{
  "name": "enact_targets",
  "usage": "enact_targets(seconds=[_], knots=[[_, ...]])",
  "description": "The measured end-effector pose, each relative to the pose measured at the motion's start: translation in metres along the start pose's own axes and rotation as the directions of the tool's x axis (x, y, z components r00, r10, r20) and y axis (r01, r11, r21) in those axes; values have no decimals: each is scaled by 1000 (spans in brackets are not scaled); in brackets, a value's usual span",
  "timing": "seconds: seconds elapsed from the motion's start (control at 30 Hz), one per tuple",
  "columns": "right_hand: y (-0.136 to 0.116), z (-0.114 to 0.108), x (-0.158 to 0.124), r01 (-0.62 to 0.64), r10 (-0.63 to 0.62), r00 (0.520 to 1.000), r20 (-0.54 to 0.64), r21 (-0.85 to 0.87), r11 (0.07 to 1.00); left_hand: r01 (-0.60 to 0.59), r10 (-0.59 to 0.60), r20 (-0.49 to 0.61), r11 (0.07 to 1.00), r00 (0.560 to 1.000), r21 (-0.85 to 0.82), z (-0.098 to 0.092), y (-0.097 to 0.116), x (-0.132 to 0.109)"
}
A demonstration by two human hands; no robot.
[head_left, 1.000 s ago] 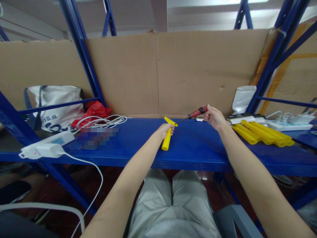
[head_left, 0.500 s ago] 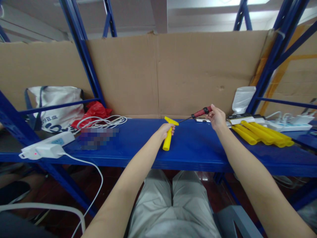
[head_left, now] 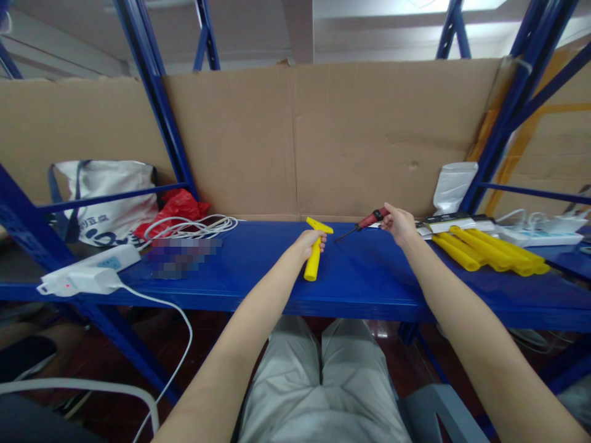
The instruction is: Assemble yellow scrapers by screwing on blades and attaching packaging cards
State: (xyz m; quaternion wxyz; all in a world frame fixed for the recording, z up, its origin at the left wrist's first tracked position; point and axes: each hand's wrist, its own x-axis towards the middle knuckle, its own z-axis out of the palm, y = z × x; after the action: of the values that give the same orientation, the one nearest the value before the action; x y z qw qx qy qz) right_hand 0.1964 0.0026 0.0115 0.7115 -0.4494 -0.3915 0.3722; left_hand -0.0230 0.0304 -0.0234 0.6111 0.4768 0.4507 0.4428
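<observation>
My left hand [head_left: 305,244] is closed around the neck of a yellow T-shaped plastic handle [head_left: 313,266], which has a thin crossbar on top and a round grip below. The handle leans a little over the blue shelf top. In my right hand [head_left: 401,224] is a screwdriver [head_left: 369,219] with a red and black handle, pinched near its back end. Its thin dark shaft slopes down to the left, and the tip ends just right of the yellow handle, apart from it. My left fingers hide part of the handle's neck.
Several yellow tubes [head_left: 489,249] lie at the right on the blue shelf [head_left: 258,271], beside black-and-white packets and a power strip [head_left: 540,235]. Coiled white cable [head_left: 198,226], a red bag [head_left: 178,208], a cloth bag [head_left: 111,197] and another power strip [head_left: 92,271] are left. Cardboard [head_left: 360,141] stands behind.
My right hand has moved slightly left and down with the screwdriver. Its tip has dropped from beside the crossbar's right end to a little below it. My left hand holds still.
</observation>
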Motion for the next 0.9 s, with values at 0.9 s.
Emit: enact_targets(seconds=[0.9], knots=[[24,13,-20,214,352,808,473,-791,574,34,-34,2,999,999,-5,4,10,-21]])
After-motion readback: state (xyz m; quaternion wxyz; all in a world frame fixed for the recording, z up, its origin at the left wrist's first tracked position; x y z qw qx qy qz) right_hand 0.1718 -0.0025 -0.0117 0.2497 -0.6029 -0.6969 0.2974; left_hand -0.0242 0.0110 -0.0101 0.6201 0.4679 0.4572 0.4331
